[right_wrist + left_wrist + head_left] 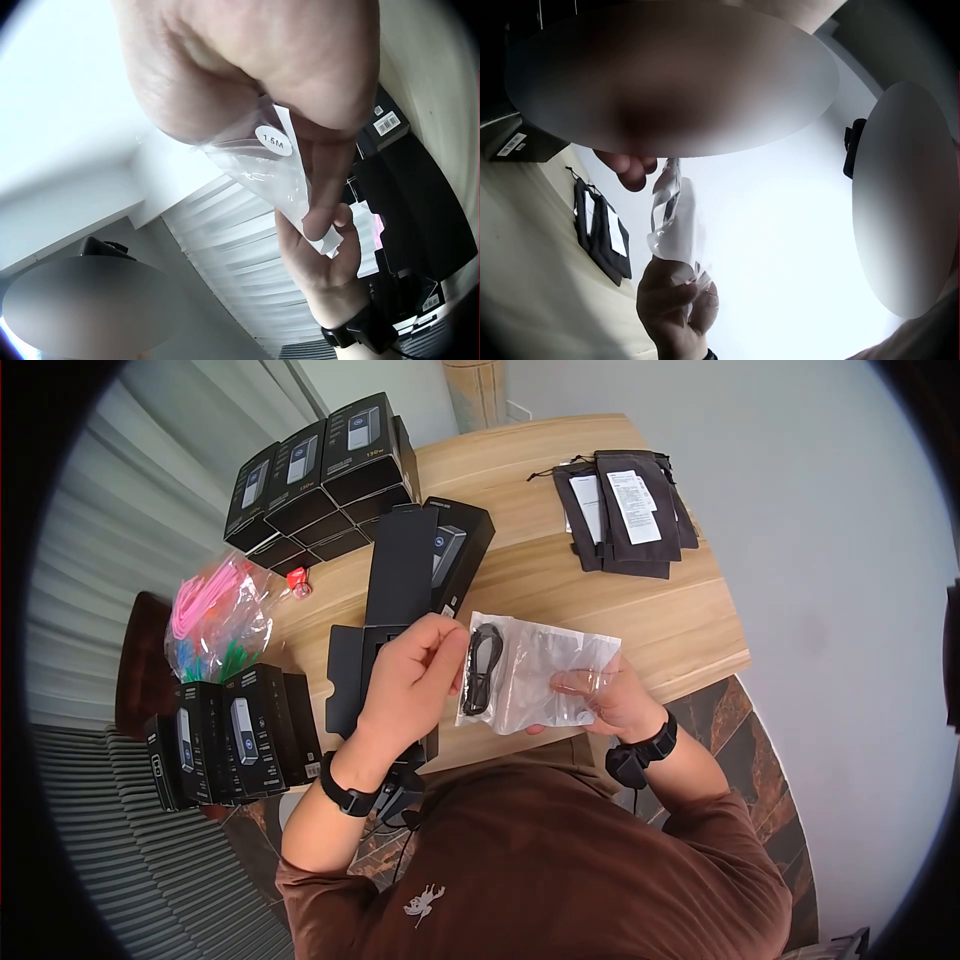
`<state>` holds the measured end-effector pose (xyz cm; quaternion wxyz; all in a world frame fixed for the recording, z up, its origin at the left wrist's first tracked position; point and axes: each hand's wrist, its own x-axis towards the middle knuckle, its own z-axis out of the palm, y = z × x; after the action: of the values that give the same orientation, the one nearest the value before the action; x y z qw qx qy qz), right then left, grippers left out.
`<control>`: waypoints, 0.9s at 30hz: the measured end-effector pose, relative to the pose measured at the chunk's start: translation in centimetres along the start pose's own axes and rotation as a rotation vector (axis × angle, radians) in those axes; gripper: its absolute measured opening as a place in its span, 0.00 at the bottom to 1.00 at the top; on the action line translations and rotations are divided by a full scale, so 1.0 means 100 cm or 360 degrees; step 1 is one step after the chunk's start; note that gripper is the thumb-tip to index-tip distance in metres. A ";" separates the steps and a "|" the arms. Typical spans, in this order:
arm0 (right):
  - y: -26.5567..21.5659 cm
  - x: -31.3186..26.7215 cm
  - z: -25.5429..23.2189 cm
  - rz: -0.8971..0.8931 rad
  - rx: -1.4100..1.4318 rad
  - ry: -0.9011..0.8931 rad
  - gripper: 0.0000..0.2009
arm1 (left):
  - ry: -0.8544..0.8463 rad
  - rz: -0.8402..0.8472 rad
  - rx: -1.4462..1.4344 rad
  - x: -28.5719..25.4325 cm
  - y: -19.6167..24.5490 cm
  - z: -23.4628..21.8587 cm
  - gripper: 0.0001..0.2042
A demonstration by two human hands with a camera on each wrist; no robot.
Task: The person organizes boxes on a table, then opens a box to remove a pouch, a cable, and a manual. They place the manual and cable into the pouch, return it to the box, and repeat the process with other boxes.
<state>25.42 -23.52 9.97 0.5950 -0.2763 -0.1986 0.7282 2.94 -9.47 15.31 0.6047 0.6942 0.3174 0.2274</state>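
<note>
Holds the clear bag (545, 675) up in front of the torso, over the near edge of the bench (520, 575), with both hands on it. Pinches the bag's left edge in the left hand (412, 678), thumb and fingers together on the film, knuckles bent. Grips the opposite end in the right hand (615, 702), thumb laid across the upper face, other fingers partly hidden underneath.

Shows a black cable (483, 670) inside the bag, looped and lying lengthwise along the left side, just beside the left fingertips and well apart from the right hand. Appears mostly see-through and creased toward the right hand. Carries a round label (274, 140) reading "1.5M", seen from the right wrist, near the right palm.

Just beyond the left forearm and partly behind the left hand: an open black box (400, 565), flaps spread. Leaning beside that, another black box (468, 545) with a device pictured on top. Farther back on the left, stacked black boxes (325, 470). Toward the near left, upright black boxes (255, 735), close to a plastic bag of pink, blue and green strips (222, 610). Between this and the stack, a small red item (298, 580). At far right on the bench, dark drawstring pouches (640, 510), overlapping, with white printed papers on top.
</note>
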 end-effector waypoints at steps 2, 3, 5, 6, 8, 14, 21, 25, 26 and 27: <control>0.001 0.002 0.001 -0.0020 -0.0006 0.0070 0.27 | 0.0017 -0.0056 -0.0103 0.002 0.004 0.002 0.09; 0.002 0.003 0.001 -0.0031 -0.0009 0.0107 0.28 | 0.0035 -0.0137 -0.0196 0.002 0.010 0.006 0.09; 0.004 0.003 -0.002 -0.0024 -0.0021 0.0120 0.28 | 0.0022 -0.0197 -0.0242 0.002 0.012 0.008 0.09; 0.006 0.004 -0.003 -0.0020 -0.0026 0.0124 0.28 | -0.0009 -0.0175 -0.0192 0.003 0.006 0.006 0.09; 0.007 0.004 -0.012 -0.0002 -0.0002 0.0044 0.26 | -0.0020 -0.0138 -0.0153 0.004 0.000 0.003 0.08; 0.010 0.011 -0.017 0.0003 0.0167 -0.0011 0.28 | 0.0198 0.0133 0.0097 0.006 0.001 -0.007 0.05; 0.029 0.036 -0.021 -0.0140 0.0230 -0.0256 0.26 | 0.0356 0.0707 0.1146 0.005 0.061 0.005 0.04; 0.021 0.040 -0.014 -0.0156 0.0210 -0.0294 0.29 | 0.0367 0.0590 0.1072 0.008 0.065 0.002 0.05; 0.021 0.041 -0.017 -0.0155 0.0207 -0.0326 0.29 | 0.0316 0.0581 0.1029 0.010 0.066 -0.002 0.05; 0.023 0.041 -0.019 -0.0142 0.0210 -0.0363 0.29 | 0.0273 0.0562 0.0989 0.012 0.066 -0.006 0.05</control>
<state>24.36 -20.04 6.39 0.6172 -0.1429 -0.2289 0.7391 4.44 -8.67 21.83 0.2877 0.8672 0.2962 0.2783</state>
